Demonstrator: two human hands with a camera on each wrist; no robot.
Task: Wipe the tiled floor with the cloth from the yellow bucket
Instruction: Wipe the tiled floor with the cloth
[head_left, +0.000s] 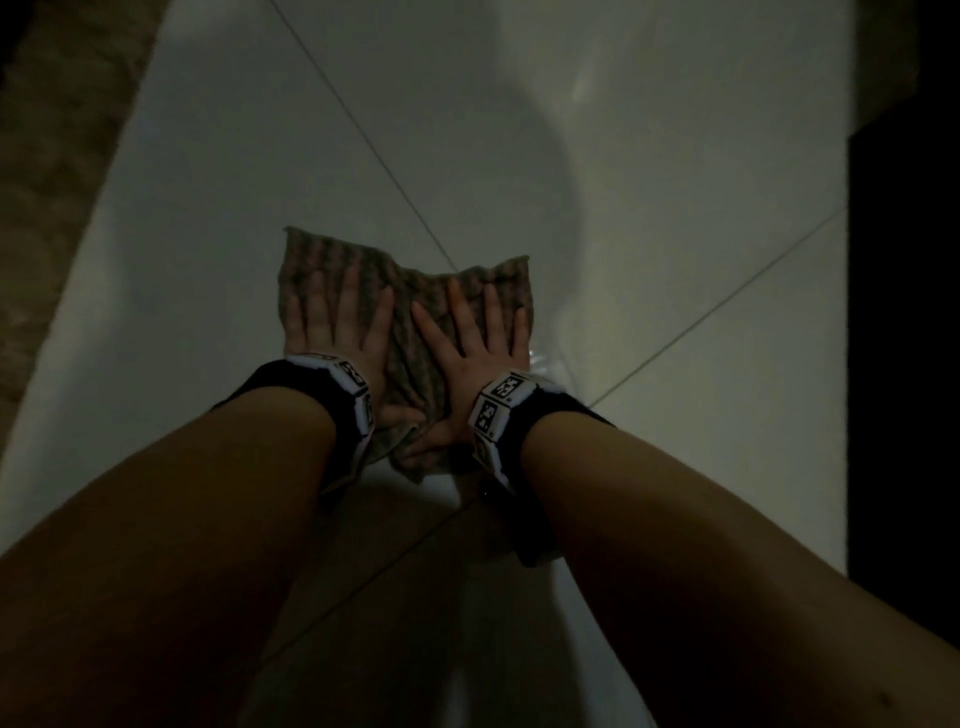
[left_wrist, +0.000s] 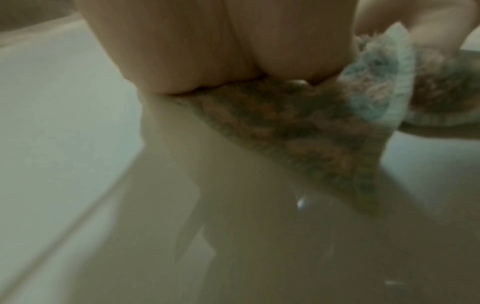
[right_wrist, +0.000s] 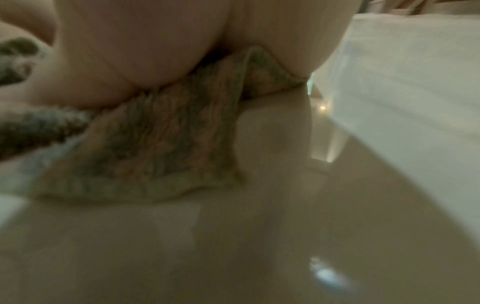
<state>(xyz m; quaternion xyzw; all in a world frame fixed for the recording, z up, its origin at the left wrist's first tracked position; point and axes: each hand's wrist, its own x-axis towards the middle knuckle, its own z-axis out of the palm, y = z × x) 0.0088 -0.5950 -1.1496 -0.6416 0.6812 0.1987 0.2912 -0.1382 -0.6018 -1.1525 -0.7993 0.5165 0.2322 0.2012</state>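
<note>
Cloth (head_left: 410, 312) lies spread on the tiled floor (head_left: 649, 260), over a grout line. Left hand (head_left: 337, 332) and right hand (head_left: 480, 338) press it side by side, fingers straight and splayed; neither grip clamps anything, likely to spread pressure for a broad wipe. Bucket not in view.

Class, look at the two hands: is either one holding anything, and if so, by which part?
Neither grips anything. The left hand and right hand lie flat, fingers spread, pressing the middle of the cloth onto the tiled floor.
</note>
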